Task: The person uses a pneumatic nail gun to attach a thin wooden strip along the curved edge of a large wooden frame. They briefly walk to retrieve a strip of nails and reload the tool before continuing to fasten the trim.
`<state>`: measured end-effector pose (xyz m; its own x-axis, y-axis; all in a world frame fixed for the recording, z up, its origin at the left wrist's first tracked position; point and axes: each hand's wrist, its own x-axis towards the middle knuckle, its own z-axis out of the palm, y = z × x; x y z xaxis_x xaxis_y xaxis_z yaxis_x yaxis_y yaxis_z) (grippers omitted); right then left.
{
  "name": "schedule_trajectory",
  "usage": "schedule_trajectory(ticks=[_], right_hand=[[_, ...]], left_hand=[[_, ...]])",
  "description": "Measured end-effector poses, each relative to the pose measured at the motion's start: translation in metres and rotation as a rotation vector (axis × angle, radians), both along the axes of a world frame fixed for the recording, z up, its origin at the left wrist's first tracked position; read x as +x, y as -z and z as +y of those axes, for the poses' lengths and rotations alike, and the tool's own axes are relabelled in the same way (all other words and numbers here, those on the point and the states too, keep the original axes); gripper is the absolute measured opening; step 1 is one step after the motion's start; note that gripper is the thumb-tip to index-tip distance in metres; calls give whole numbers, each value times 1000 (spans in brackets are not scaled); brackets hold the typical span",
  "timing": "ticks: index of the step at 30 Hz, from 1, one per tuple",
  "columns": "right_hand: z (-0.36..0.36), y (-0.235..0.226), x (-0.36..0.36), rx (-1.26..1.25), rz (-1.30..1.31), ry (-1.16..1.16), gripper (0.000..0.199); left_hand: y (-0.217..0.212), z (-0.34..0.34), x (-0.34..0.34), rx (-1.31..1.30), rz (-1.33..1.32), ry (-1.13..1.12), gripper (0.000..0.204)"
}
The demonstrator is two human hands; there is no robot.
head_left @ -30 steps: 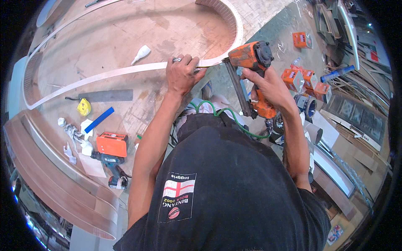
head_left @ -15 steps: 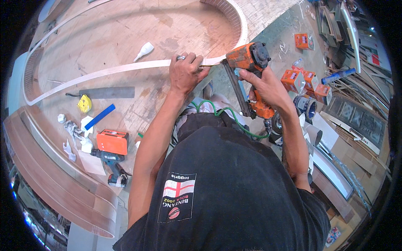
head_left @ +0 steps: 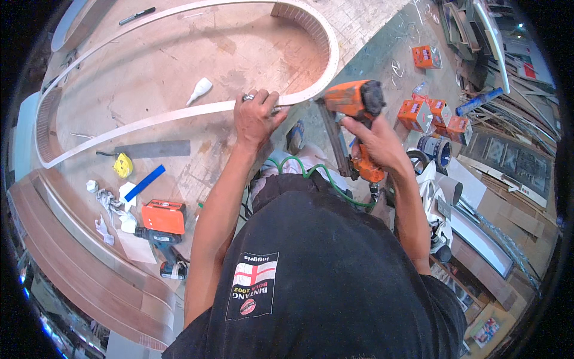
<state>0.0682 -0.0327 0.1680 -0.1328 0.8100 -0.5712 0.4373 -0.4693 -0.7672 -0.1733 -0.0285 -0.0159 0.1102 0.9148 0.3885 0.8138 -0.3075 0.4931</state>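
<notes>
A long rounded wooden frame (head_left: 161,121) with a pale narrow edge lies on the workbench, its bent ends scored with close slots. My left hand (head_left: 256,118) is closed over its near side, fingers across the top edge and a ring on one finger. In my right hand (head_left: 378,136) is an orange and black air nail gun (head_left: 353,99), gripped by its handle. The gun's nose is by the frame's near right curve; whether they touch I cannot tell. A green air hose (head_left: 327,175) runs from the handle past my waist.
Inside the frame lies a white nozzle bottle (head_left: 200,90). Left of me are a yellow tape measure (head_left: 123,166), a cordless drill (head_left: 162,239), an orange box (head_left: 163,216) and curved wooden panels (head_left: 78,263). Orange cartons (head_left: 414,115) and scrap boards stand at right.
The nail gun has come away from the frame's top edge to its near side. My left hand keeps its hold, and the view has shifted slightly.
</notes>
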Motion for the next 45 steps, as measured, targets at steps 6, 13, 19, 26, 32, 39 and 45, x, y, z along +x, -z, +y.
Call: schedule_trajectory(ticks=[6,13,19,26,32,39,45], right_hand=[[-43,6,48,115,-89,258,46],[-88,18,104,200,-17,391,45],[-110,27,141,236,86,460,45],[-143,30,179,156,196,436,48],[-168,53,213,193,180,576,43],[-173,52,211,316,162,787,43],[-168,47,166,343,138,874,40]], left_hand=[[1,-2,7,16,58,-78,36],[-18,5,37,-156,264,-244,57],[-40,13,73,-433,464,-398,75],[-23,20,56,-461,456,-270,73],[-26,0,-33,-358,543,-47,76],[-30,-1,-51,-244,334,143,75],[-11,9,-48,-212,213,136,55]])
